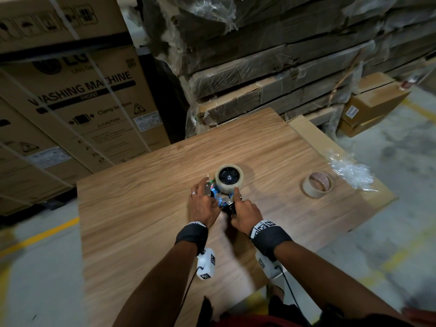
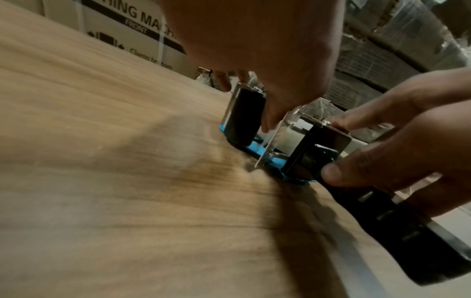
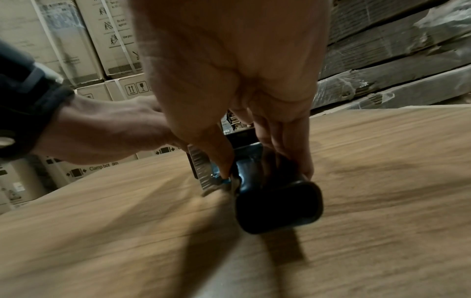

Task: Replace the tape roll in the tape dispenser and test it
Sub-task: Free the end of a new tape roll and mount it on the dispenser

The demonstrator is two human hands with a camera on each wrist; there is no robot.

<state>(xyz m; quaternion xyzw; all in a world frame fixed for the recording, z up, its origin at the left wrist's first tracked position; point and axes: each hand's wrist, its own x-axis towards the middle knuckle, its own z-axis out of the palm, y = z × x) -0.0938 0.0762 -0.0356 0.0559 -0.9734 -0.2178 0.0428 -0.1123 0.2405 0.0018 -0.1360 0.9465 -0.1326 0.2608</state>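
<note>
A blue and black tape dispenser (image 1: 223,200) lies on its side on the wooden table (image 1: 141,208), with a whitish tape roll (image 1: 224,187) on its black hub. My left hand (image 1: 201,204) holds the front end, fingertips by the toothed blade and black roller (image 2: 244,117), thumb against the metal plate. My right hand (image 1: 245,212) grips the black handle (image 3: 280,205), thumb on one side and fingers on the other. Its index finger reaches out to the roll's edge. In the left wrist view the roll is mostly hidden behind both hands.
A nearly used-up tape roll (image 1: 317,185) lies on the table to the right, with crumpled clear plastic (image 1: 351,171) beyond it. Washing-machine cartons (image 1: 77,102) stand at the left, wrapped flat cartons (image 1: 271,79) are stacked behind, and a small box (image 1: 372,102) sits at the right.
</note>
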